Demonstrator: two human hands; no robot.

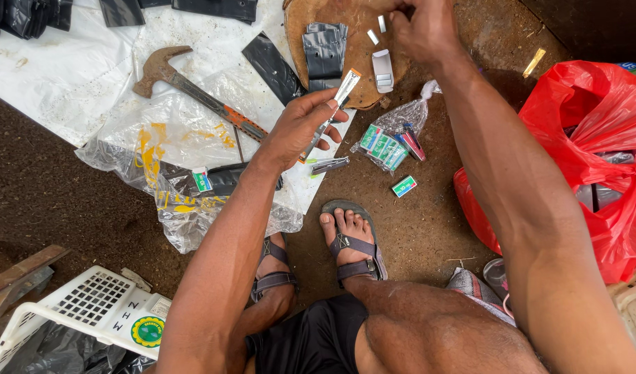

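Note:
My left hand [300,125] is closed around a slim metal razor holder [342,93] with an orange tip, held above the ground. My right hand [422,28] reaches to the top of a brown wooden block [349,52], its fingers pinched at something small that I cannot make out. On the block lie a stack of black rubber strips [323,52], a white plastic piece [382,70] and small white bits [373,36]. A clear bag of small green and white packets [390,138] lies on the dirt below the block.
A claw hammer [193,86] lies on white sheeting [55,69] at the left. A red plastic bag [595,145] bulges at the right. A white plastic crate [89,312] sits at the lower left. One loose packet [404,185] lies near my sandalled foot [351,242].

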